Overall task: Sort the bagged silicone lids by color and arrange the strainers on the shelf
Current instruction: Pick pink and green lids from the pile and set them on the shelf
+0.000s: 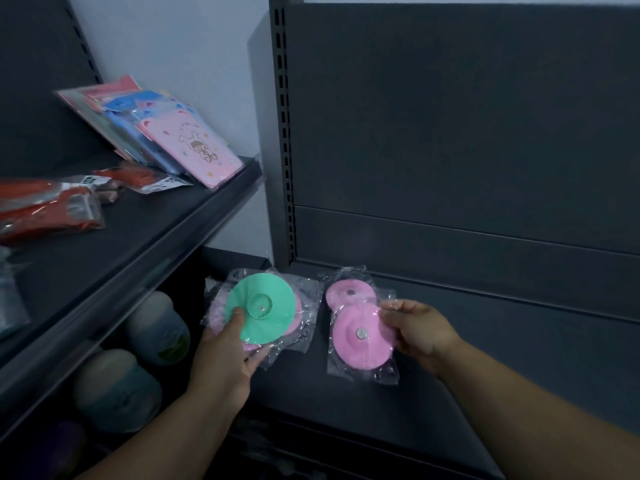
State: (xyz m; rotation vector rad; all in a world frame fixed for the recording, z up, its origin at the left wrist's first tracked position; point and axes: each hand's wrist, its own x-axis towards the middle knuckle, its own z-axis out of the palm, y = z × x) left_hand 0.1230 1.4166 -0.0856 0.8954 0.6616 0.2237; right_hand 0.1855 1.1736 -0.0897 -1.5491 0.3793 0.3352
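Note:
My left hand (pixel 227 355) grips a small stack of bagged lids, a green lid (pixel 266 317) on top with pink ones partly hidden under it. My right hand (pixel 419 329) pinches the right edge of a bagged pink lid (pixel 360 341) that rests on the dark shelf (pixel 450 386). A second bagged pink lid (pixel 346 292) lies just behind it on the same shelf. No strainer can be told apart in this view.
On the left shelf (pixel 138 237) lean pink and blue packaged cards (pixel 187 147), with red bagged items (pixel 45 209) beside them. Rounded pale containers (pixel 156 327) stand on the level below. A slotted upright (pixel 284 133) divides the two shelf units.

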